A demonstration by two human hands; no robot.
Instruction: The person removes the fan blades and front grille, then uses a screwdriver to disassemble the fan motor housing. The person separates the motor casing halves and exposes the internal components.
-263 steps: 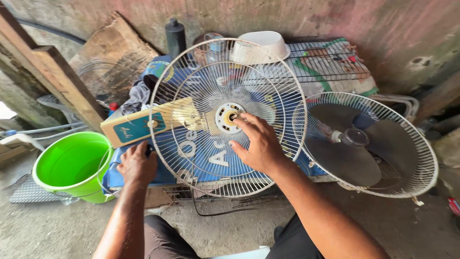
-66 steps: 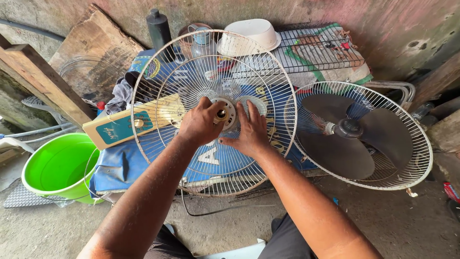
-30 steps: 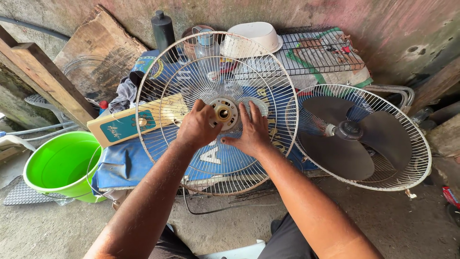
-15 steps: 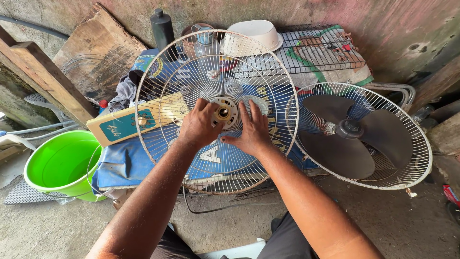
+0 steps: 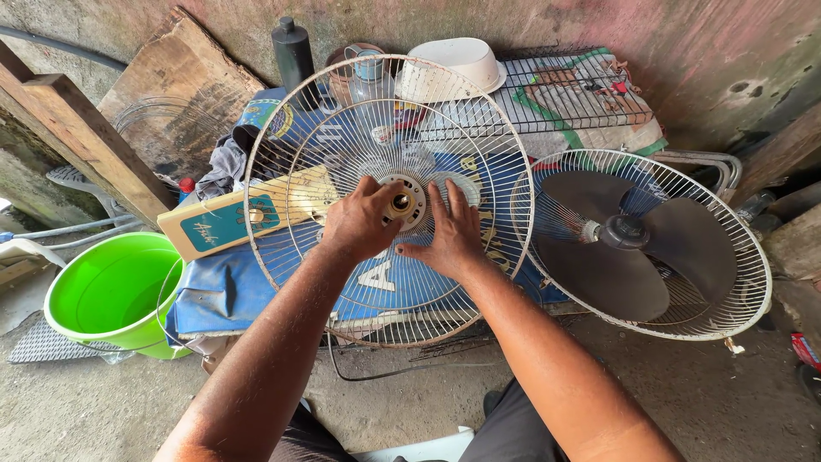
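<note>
While the right hand (image 5: 451,235) lies flat, left fingers (image 5: 376,195) pinch the grille's (image 5: 291,145) hub (image 5: 399,202).

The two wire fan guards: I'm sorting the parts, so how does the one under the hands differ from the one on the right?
The centre guard has no blades; the right guard holds dark blades. The left hand and right hand rest on the centre guard at its round hub; nobody touches the right guard. The centre guard lies over a blue sheet. Both are round, pale wire.
</note>
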